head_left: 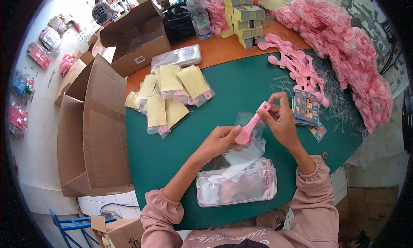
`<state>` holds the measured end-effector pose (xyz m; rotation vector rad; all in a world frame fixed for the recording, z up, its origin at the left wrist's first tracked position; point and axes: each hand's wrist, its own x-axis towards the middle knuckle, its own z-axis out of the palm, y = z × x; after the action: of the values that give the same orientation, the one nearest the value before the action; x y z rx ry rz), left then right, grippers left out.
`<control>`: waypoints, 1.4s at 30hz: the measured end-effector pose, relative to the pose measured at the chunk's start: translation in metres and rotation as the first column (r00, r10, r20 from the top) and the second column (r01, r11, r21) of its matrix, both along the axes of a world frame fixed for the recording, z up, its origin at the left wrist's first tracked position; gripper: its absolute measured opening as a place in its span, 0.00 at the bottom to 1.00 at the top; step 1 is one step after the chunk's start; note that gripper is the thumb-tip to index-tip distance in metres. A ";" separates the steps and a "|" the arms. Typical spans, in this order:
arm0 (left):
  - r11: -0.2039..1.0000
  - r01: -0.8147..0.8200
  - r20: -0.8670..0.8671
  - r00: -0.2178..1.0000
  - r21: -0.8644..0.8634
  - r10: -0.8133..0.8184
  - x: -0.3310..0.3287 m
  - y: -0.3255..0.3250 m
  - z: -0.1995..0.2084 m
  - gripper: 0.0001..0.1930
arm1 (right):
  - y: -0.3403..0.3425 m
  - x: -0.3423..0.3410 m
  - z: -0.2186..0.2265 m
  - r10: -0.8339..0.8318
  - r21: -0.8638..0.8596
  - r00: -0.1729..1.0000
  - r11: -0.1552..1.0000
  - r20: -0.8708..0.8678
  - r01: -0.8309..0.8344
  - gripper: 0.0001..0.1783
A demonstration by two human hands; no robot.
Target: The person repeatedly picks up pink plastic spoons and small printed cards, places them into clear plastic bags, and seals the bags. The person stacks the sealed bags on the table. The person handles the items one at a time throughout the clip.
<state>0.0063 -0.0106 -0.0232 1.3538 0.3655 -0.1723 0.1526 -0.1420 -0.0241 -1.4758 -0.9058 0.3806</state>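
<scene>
Over the near middle of the green table mat, a pink plastic spoon (248, 132) is tilted, its bowl toward my left hand. My right hand (278, 121) pinches the end of its handle, near the hole. My left hand (220, 141) is closed on a clear plastic bag (254, 148), with its thumb beside the spoon's bowl. The bag lies behind and below the spoon; whether the spoon is inside it I cannot tell. Just below my hands lies a stack of clear plastic bags (236, 190). A stack of printed cards (306, 108) sits right of my right hand.
Loose pink spoons (301, 67) lie far right, beside a long heap of bagged pink spoons (340, 54). Filled bags with yellow cards (165, 112) lie left. Behind are banded card stacks (249, 22) and a water bottle (199, 17). An open cardboard box (103, 131) borders the left edge.
</scene>
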 end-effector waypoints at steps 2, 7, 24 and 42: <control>0.999 -0.021 0.070 0.997 0.032 0.019 -0.001 0.000 -0.011 0.19 | 0.001 -0.002 0.000 0.045 -0.022 0.998 0.999 0.047 -0.044 0.16; 0.993 -0.100 0.180 0.980 0.062 0.087 0.002 -0.002 -0.002 0.22 | -0.001 0.006 0.019 0.155 -0.080 0.870 0.988 0.468 -0.133 0.23; 0.858 -0.513 0.729 0.583 -0.013 0.360 -0.046 0.051 0.108 0.24 | -0.092 0.124 0.014 -0.180 -0.520 0.676 0.509 0.715 0.686 0.24; 0.988 0.016 0.210 0.976 0.156 -0.048 0.002 0.045 0.052 0.16 | -0.013 0.012 0.098 -0.148 0.023 0.977 0.989 0.156 0.146 0.05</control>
<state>0.0080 0.0346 0.0288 1.5150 0.1786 -0.0245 0.1648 -0.1555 0.0739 -1.5678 -0.9149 0.1506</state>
